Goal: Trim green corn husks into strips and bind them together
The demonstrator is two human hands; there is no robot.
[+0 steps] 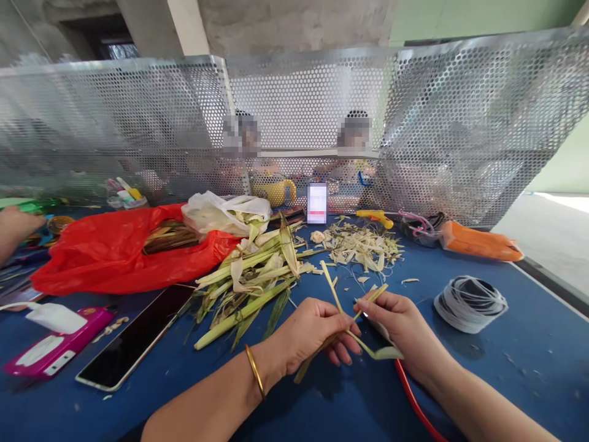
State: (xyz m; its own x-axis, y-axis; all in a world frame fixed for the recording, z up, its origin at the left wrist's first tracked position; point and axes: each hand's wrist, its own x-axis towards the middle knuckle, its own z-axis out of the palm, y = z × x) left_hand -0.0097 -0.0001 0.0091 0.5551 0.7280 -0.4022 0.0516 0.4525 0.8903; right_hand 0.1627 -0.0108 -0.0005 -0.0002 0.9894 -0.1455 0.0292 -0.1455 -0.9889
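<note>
My left hand (313, 334), with a gold bangle (255, 372) at the wrist, pinches narrow pale strips of what looks like corn husk (331, 287) between thumb and fingers. The strips cross in front of the fingertips, and a browner end hangs below the palm. My right hand (400, 319) pinches another end of the husk close by; a wider, folded piece reaches beneath its fingers. Under the right palm a red curved cord or handle (409, 393) runs to the lower edge; its upper end is hidden. Beyond both hands lies a heap of husks and stalks (251, 276).
Shredded trimmings (368, 245) lie before an upright phone (316, 205). To the right are a coil of grey cord (470, 304) and an orange packet (481, 241). Leftward lie a red bag (110, 252), a dark phone (138, 337) and a pink power strip (59, 344). Another person's hand (16, 230) shows far left.
</note>
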